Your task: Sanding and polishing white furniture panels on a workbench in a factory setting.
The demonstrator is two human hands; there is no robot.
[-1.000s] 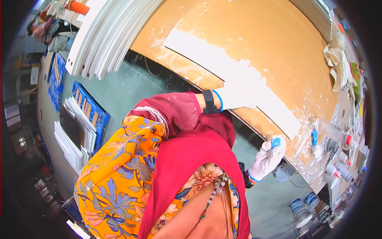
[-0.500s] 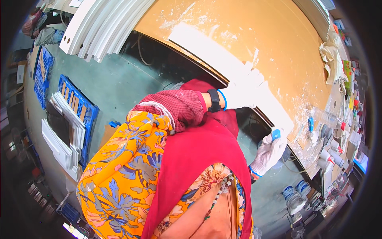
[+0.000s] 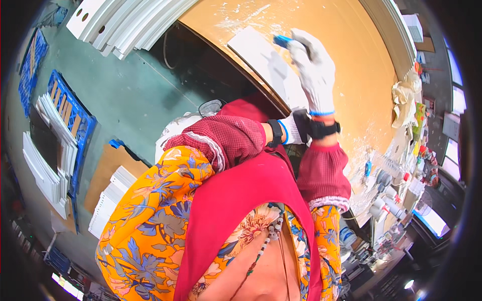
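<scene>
A long white panel [image 3: 258, 54] lies along the near edge of the tan worktable [image 3: 351, 30]. My right hand [image 3: 317, 75], in a white glove, is raised over the panel's far part. Its fingers are closed round a small blue hand tool [image 3: 282, 40], whose exact kind I cannot make out. My left hand [image 3: 295, 131], gloved too, is at the table edge beside the panel's near part. The right wrist crosses in front of it and hides its fingers.
Long white boards [image 3: 125, 22] are stacked at the upper left. Blue pallets [image 3: 85, 125] with white panels stand on the green floor to the left. Along the table's right side are bottles [image 3: 394, 195], tools and crumpled cloth [image 3: 405, 95]. White dust marks the tabletop.
My right hand has swung from the lower right up and across, bringing the blue tool over the panel. My left hand has become mostly hidden behind the right wrist. The view has shifted.
</scene>
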